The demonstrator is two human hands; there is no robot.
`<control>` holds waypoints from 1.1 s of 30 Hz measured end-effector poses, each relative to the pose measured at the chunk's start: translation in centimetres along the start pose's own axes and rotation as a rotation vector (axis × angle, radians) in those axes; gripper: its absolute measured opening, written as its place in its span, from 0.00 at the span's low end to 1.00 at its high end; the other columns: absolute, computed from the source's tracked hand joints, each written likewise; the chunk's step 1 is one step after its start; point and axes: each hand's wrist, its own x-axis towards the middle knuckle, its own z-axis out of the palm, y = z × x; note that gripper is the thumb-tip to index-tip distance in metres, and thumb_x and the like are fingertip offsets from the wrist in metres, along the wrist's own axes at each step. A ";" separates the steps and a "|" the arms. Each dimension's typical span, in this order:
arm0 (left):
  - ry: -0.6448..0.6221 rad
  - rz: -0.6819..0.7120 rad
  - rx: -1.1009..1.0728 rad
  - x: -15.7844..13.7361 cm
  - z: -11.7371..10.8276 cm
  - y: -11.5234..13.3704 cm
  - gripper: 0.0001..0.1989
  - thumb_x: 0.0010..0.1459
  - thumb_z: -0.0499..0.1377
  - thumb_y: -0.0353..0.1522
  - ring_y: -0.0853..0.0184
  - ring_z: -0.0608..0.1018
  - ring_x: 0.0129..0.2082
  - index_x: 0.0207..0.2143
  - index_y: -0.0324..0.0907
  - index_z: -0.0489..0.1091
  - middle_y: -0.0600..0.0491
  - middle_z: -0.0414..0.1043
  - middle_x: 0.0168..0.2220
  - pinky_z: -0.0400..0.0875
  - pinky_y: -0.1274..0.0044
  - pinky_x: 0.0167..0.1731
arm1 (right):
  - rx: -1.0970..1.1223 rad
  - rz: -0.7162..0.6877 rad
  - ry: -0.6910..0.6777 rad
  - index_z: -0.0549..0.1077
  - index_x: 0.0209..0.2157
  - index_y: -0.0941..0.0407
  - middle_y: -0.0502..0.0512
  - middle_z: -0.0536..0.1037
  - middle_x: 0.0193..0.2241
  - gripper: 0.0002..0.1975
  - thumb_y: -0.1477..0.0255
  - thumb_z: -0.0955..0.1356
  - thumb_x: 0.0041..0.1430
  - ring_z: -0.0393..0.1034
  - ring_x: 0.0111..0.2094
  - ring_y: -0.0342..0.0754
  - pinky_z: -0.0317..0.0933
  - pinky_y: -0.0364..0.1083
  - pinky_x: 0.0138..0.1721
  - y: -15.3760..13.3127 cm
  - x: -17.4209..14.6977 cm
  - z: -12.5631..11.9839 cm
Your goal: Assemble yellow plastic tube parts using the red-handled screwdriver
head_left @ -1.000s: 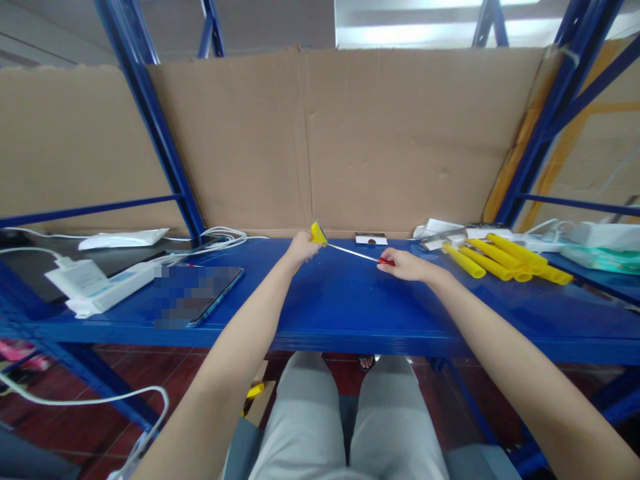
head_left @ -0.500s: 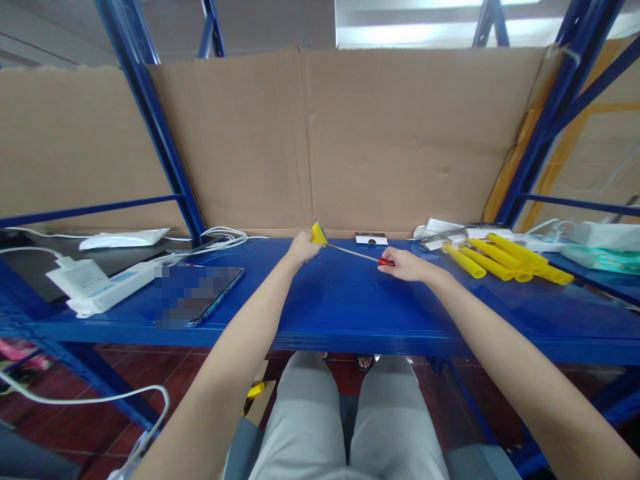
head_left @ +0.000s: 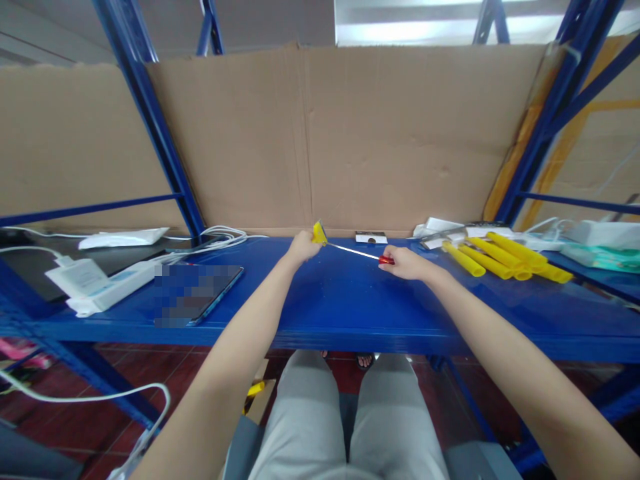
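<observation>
My left hand (head_left: 304, 247) is closed around a small, flared yellow plastic piece (head_left: 319, 233) above the middle of the blue shelf. A thin bit sticks up from its top, too small to name. My right hand (head_left: 406, 262) grips the red handle of a screwdriver (head_left: 357, 252) in a closed hold. Its long metal shaft points left, with the tip at the yellow piece. Whether the tip sits in a screw I cannot tell. Behind my hands lies a small black-and-white box (head_left: 371, 237).
Several yellow tubes (head_left: 500, 258) lie on the blue shelf (head_left: 350, 307) at right, beside white packets (head_left: 440, 230). A phone (head_left: 215, 293), a white power strip (head_left: 117, 285) and coiled cables (head_left: 220, 239) are at left. Cardboard (head_left: 375, 133) walls the back.
</observation>
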 end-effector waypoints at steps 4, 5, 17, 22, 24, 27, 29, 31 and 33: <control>-0.013 -0.043 -0.015 0.1 -0.2 0.0 0.07 0.54 0.55 0.25 0.73 0.66 0.13 0.34 0.33 0.72 0.54 0.69 0.19 0.57 0.81 0.15 | 0.054 -0.023 -0.024 0.69 0.36 0.57 0.60 0.78 0.36 0.08 0.68 0.64 0.58 0.72 0.34 0.51 0.60 0.44 0.33 0.1 0.1 0.0; -0.018 -0.058 -0.027 0.1 -0.3 0.0 0.07 0.54 0.55 0.25 0.73 0.66 0.13 0.34 0.33 0.72 0.55 0.67 0.18 0.57 0.81 0.15 | 0.061 -0.038 -0.042 0.70 0.36 0.57 0.61 0.78 0.36 0.08 0.68 0.63 0.59 0.72 0.35 0.51 0.60 0.44 0.34 0.1 0.1 0.0; -0.054 -0.085 -0.066 -0.7 -0.6 0.8 0.06 0.54 0.55 0.24 0.74 0.63 0.12 0.25 0.34 0.69 0.58 0.60 0.13 0.56 0.82 0.15 | 0.042 -0.047 -0.003 0.69 0.35 0.57 0.57 0.77 0.32 0.06 0.69 0.65 0.57 0.71 0.32 0.48 0.59 0.43 0.32 0.3 0.0 0.0; -0.039 -0.089 -0.055 -0.3 -0.4 0.5 0.04 0.53 0.56 0.25 0.74 0.64 0.12 0.28 0.34 0.70 0.58 0.61 0.13 0.56 0.82 0.16 | 0.072 -0.073 -0.053 0.70 0.34 0.57 0.61 0.78 0.37 0.08 0.69 0.62 0.61 0.72 0.36 0.50 0.61 0.44 0.36 0.2 0.1 -0.1; -0.044 -0.091 -0.058 -0.3 -0.4 0.5 0.04 0.53 0.56 0.24 0.74 0.63 0.12 0.27 0.34 0.70 0.58 0.61 0.13 0.57 0.82 0.16 | 0.049 -0.082 -0.063 0.70 0.31 0.56 0.59 0.78 0.34 0.09 0.68 0.62 0.61 0.72 0.35 0.50 0.60 0.44 0.35 0.2 0.1 -0.2; -0.060 -0.083 -0.052 -0.5 -0.5 0.6 0.06 0.54 0.54 0.23 0.74 0.63 0.12 0.26 0.34 0.69 0.58 0.61 0.13 0.56 0.82 0.15 | 0.045 -0.051 -0.039 0.68 0.31 0.56 0.57 0.77 0.30 0.06 0.69 0.64 0.58 0.71 0.32 0.49 0.59 0.43 0.32 0.2 0.1 0.0; -0.068 -0.079 -0.047 -0.6 -0.5 0.7 0.06 0.54 0.54 0.23 0.75 0.63 0.11 0.26 0.34 0.69 0.58 0.61 0.13 0.56 0.82 0.15 | 0.061 -0.034 -0.021 0.68 0.33 0.56 0.56 0.77 0.30 0.05 0.69 0.65 0.57 0.71 0.31 0.48 0.59 0.43 0.31 0.3 0.1 0.2; -0.068 -0.084 -0.042 -0.6 -0.5 0.7 0.06 0.54 0.54 0.23 0.74 0.63 0.12 0.26 0.34 0.69 0.57 0.61 0.14 0.56 0.82 0.14 | 0.085 -0.030 -0.015 0.68 0.36 0.56 0.56 0.77 0.31 0.06 0.69 0.66 0.56 0.71 0.31 0.48 0.60 0.43 0.32 0.4 0.2 0.5; -0.063 -0.093 -0.034 -0.4 -0.4 0.6 0.05 0.54 0.54 0.24 0.74 0.63 0.12 0.27 0.34 0.70 0.57 0.61 0.14 0.56 0.82 0.14 | 0.110 -0.041 -0.025 0.68 0.38 0.57 0.57 0.77 0.34 0.07 0.70 0.65 0.57 0.71 0.34 0.49 0.61 0.44 0.34 0.4 0.2 0.6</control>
